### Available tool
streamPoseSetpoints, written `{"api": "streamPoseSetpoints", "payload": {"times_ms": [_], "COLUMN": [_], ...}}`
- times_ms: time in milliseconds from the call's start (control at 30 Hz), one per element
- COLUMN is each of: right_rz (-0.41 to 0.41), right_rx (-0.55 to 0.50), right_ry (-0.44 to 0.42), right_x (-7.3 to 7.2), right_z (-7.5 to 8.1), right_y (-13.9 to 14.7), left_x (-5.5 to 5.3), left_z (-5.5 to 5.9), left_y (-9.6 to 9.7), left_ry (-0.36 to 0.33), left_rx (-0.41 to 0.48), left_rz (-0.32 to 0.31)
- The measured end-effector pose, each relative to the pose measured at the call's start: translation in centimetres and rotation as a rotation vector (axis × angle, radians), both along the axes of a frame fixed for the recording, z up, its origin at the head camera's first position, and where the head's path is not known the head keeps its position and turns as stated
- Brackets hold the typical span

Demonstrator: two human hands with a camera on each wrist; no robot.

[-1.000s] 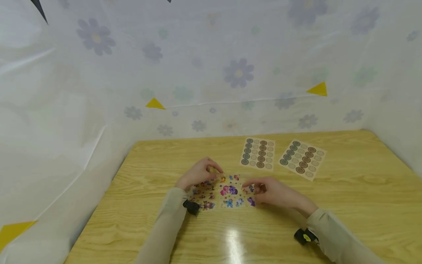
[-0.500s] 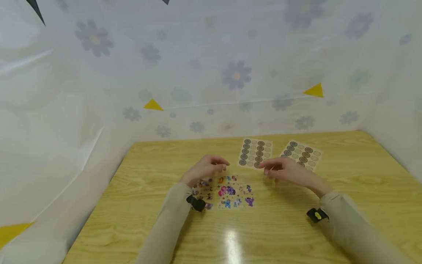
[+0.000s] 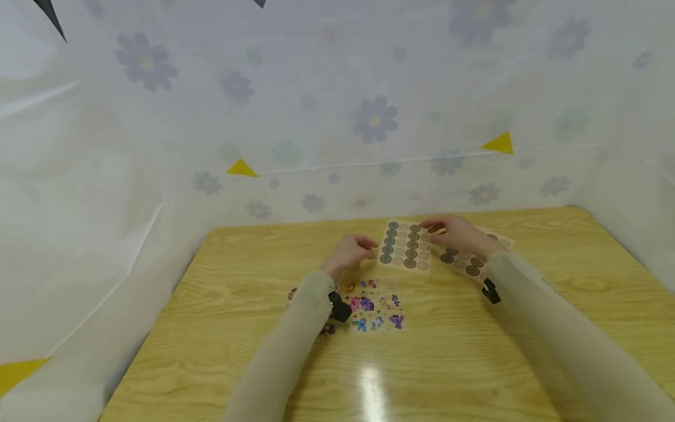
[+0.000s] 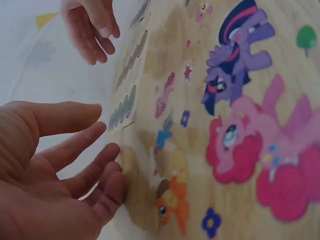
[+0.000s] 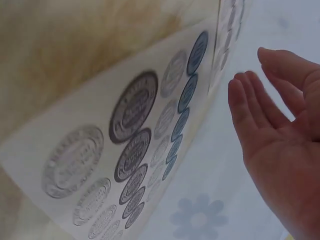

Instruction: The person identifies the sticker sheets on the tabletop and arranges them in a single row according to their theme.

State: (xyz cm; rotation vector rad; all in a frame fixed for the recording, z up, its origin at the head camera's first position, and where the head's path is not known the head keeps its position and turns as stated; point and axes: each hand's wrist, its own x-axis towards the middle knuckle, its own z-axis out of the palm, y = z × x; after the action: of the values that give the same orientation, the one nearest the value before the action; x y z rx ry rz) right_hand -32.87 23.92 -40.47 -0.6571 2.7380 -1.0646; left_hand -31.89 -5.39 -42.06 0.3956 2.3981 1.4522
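Note:
My left hand (image 3: 350,255) is beside the lower left edge of a sheet of round stickers (image 3: 404,246), fingers loosely bent. In the left wrist view the left hand (image 4: 60,170) has nothing between thumb and fingers. My right hand (image 3: 457,233) hovers at that sheet's upper right edge; whether it touches is unclear. The right wrist view shows the right hand (image 5: 280,100) with relaxed fingers and nothing held. Under the right hand and cuff lies a second round-sticker sheet (image 3: 466,268), partly hidden. Cartoon pony stickers (image 3: 369,305) lie below the left hand, partly covered by the left sleeve.
The wood-grain table (image 3: 221,328) extends around the sheets. A white flowered curtain (image 3: 316,117) hangs behind it and along both sides, with yellow triangles (image 3: 242,167) on it. A black band (image 3: 340,307) sits on the left wrist.
Both hands have left the pony stickers. The right moved up and away to the round-sticker sheets, and the left moved forward and right to the nearer one's left edge.

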Motion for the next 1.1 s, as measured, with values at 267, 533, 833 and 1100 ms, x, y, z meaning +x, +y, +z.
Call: {"api": "streamPoseSetpoints", "payload": {"times_ms": [267,533,833,1100], "right_rz": [-0.026,-0.015,-0.015,-0.028], "right_rx": [0.123,0.198,0.188,0.129], "right_ry": [-0.020,0.036,0.042,0.043], "right_x": [-2.7,-3.7,-3.3,-3.5], "right_z": [-1.2,-2.2,-1.9,-2.1], "right_y": [0.5,0.9,0.5,0.5], "left_x": [-0.1,-0.3,-0.2,-0.4], "left_z": [-0.8,-0.4,-0.8,-1.1], "left_y": [0.9,1.5,1.7,2.2], "left_ry": [0.017,0.064,0.103,0.122], "left_rx": [-0.055,-0.122,-0.177,-0.211], "left_rz": [-0.007,-0.010,0.008,0.008]}}
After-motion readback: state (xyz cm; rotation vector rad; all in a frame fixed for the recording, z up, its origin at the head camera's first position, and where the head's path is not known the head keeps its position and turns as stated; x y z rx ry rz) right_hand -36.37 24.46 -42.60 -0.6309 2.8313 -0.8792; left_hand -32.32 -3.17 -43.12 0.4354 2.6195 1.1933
